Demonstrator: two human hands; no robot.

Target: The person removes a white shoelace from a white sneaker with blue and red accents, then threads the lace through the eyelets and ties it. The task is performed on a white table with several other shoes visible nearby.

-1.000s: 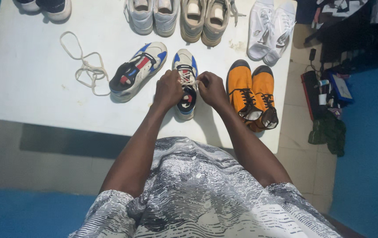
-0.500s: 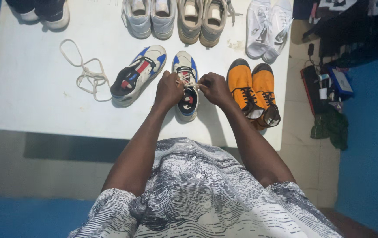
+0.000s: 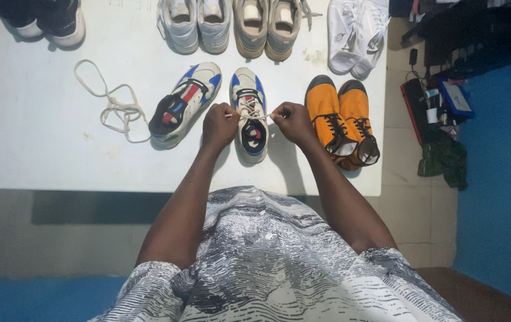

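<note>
Loose lace (image 3: 112,104) left on white desk (image 3: 35,149), spare sneaker (image 3: 185,104) beside. Left hand (image 3: 220,125) and right hand (image 3: 292,122) both pinched shut on lace ends, pulled taut across white-blue sneaker (image 3: 250,113) mid-desk. Orange shoes (image 3: 342,119) just right.

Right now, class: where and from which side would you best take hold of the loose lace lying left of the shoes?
Probably pinch the loose lace at its tangled knot, coming from above: it lies flat on the white table, and the bunched middle gives the most to grip.
</note>
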